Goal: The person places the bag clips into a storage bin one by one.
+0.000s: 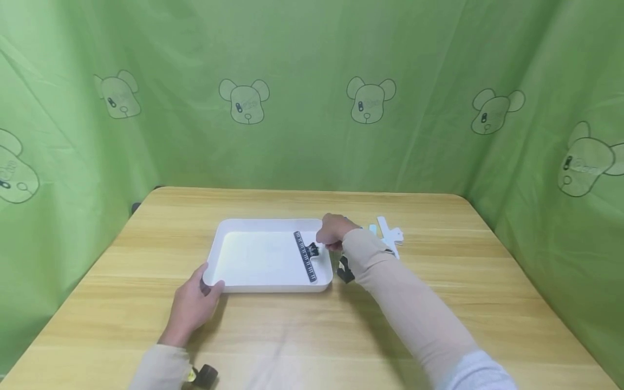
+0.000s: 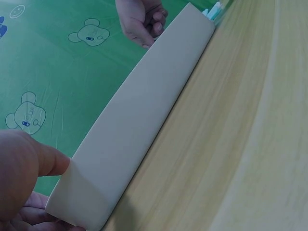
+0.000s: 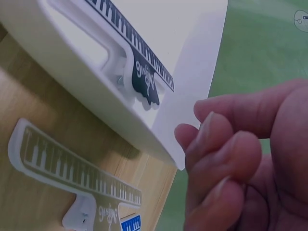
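Note:
A white rectangular tray (image 1: 253,257) lies on the table. My left hand (image 1: 195,303) grips its near left corner, with the thumb (image 2: 50,161) against the side wall and the other fingers round the end. Inside the tray, near its right end, is a black clip (image 1: 305,257) with a piano-key pattern on its long bar. Over the tray's right edge, just beside this clip, hovers my right hand (image 1: 335,230). In the right wrist view its fingers (image 3: 216,163) are loosely curled with nothing between them and the thumb.
Right of the tray, partly behind my right forearm, lie white clips (image 1: 391,236) and a light blue piece (image 1: 372,228). The right wrist view shows an olive piano-key clip (image 3: 82,168) and a blue one (image 3: 131,223) beside the tray. Green curtains (image 1: 302,151) surround the table.

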Demonstrator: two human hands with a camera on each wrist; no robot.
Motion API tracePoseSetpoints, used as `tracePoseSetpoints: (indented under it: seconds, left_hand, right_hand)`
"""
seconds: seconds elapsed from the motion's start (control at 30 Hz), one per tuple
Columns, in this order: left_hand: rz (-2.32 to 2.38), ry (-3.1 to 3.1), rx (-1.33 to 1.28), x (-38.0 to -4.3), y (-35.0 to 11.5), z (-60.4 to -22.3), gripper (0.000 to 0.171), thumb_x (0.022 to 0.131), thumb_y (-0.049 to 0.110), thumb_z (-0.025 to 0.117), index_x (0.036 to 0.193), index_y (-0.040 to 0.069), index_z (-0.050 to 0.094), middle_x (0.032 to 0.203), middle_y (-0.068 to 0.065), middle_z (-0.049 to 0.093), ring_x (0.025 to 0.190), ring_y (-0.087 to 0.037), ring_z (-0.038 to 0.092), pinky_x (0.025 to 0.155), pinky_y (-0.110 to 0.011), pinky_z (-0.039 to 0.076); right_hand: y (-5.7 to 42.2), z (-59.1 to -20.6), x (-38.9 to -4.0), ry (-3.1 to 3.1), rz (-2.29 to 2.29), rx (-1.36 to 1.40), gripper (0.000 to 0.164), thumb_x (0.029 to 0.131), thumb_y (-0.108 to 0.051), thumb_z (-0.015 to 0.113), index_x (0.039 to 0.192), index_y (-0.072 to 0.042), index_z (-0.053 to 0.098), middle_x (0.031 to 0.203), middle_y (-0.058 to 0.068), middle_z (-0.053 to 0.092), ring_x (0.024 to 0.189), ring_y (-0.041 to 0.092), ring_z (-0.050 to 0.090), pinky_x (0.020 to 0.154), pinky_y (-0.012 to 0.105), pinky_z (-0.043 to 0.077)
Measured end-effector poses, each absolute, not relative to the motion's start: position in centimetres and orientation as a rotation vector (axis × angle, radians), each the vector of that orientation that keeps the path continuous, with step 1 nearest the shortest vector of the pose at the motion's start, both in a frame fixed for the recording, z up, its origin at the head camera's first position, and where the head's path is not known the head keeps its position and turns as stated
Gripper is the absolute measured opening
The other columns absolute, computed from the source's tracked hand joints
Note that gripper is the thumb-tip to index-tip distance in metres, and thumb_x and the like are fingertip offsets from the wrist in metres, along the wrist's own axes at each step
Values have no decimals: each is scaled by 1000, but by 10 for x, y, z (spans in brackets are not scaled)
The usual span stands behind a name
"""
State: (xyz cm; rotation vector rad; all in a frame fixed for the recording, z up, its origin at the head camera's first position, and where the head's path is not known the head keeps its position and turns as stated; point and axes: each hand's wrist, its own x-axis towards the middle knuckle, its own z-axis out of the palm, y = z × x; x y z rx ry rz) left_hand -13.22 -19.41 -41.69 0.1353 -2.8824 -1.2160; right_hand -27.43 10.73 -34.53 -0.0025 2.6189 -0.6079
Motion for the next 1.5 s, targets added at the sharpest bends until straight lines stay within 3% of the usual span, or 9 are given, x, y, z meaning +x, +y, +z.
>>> tracePoseSetpoints:
  seconds: [0.23,0.43,0.73,1.5]
  left_hand:
    - [-1223,-2874,146,-132,-195,-418,69,96,27,56,148,-8,26,144,-34,35,131,-50,35,109,-57,30]
    - [-1229,-2876,156,-133,-195,-420,69,97,27,55,148,-7,25,146,-33,33,133,-49,33,110,-57,28]
    - [-1225,-2884,159,-132,-197,-423,69,97,28,54,149,-7,25,146,-34,34,132,-50,34,110,-57,28]
    - [-1227,-2877,144,-134,-196,-423,69,97,28,54,149,-8,24,146,-33,33,134,-49,32,111,-56,27]
  right_hand:
    - [114,-345,-276,2627,-572,-5,9,78,-3,51,81,-1,60,51,-1,49,39,9,39,36,19,35]
    - [122,-347,-276,2638,-578,-24,18,79,-5,52,62,-11,50,49,-1,47,39,9,38,36,19,34]
    - [133,-348,-273,2629,-665,-21,30,82,-8,53,55,-16,42,47,-3,44,38,8,34,36,19,31]
    - [173,-341,-274,2698,-686,-64,38,91,-20,55,55,-16,44,48,-5,44,41,8,39,40,19,39]
